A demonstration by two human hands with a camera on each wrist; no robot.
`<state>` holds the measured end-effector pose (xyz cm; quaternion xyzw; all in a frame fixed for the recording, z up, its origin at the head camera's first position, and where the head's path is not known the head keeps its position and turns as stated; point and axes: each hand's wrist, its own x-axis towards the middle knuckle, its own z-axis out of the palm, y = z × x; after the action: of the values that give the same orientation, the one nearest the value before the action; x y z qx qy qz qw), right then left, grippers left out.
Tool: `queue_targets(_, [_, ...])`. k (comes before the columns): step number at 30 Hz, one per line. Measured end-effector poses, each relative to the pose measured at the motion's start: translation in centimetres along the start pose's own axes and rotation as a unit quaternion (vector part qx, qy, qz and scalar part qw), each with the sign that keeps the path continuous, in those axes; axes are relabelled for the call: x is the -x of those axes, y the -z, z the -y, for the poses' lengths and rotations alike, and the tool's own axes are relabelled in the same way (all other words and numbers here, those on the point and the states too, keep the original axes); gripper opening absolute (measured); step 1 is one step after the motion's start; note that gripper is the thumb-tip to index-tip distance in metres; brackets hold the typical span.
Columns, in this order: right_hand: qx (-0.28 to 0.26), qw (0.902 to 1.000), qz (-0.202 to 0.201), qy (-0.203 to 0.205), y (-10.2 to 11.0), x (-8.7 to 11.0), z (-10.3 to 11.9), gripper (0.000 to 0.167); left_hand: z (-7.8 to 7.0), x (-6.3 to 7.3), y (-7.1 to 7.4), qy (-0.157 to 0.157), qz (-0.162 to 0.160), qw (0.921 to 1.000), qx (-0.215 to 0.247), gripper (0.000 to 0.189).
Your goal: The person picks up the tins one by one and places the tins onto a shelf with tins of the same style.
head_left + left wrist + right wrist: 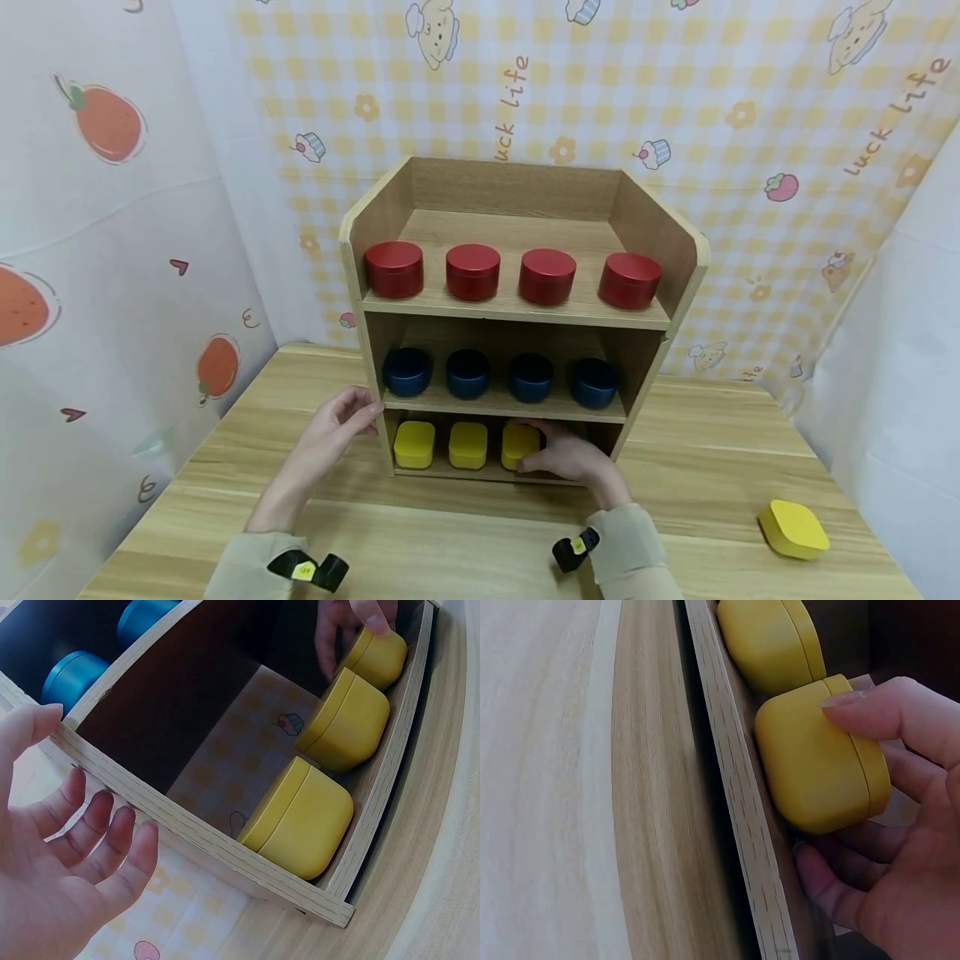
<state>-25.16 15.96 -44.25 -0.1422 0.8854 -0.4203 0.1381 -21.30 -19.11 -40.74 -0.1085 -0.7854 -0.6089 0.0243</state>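
Note:
On the bottom level of a wooden shelf [480, 313] stand three yellow tins with rounded square lids. My right hand [573, 457] holds the rightmost yellow tin [517, 446]. In the right wrist view, the thumb lies on the front of that yellow tin [810, 761] and the fingers reach around its side and behind. To its left stand the middle yellow tin [468, 445] and the left yellow tin [414, 444]. My left hand [333, 427] is beside the shelf's left side panel, fingers loosely bent and nothing in them.
Several round red tins [472, 272] line the top level, and several round blue tins [467, 373] the middle one. Another yellow tin [795, 529] lies on the wooden table [420, 542] at the right. Patterned cloth [480, 100] hangs behind the shelf.

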Motion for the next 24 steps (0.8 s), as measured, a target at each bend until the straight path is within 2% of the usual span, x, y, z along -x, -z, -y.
queue_targets(5, [-0.002,1.0,0.003,0.0,0.1,0.1,0.0,0.065,0.0,0.1,0.0,0.001,-0.002,1.0,0.0,0.033])
queue_targets(10, [0.001,0.9999,0.0,-0.01,0.1,0.6,0.3,0.084,0.1,0.0,0.0,0.0,0.0,1.0,0.001,0.034])
queue_targets(14, [0.0,1.0,0.0,0.003,0.0,1.0,0.7,0.095,0.1,0.0,0.0,-0.001,0.002,1.0,0.004,0.034])
queue_targets(24, [0.035,0.9973,0.004,0.065,0.2,2.0,1.3,0.089,0.0,0.0,0.0,0.001,0.002,1.0,0.0,0.034])
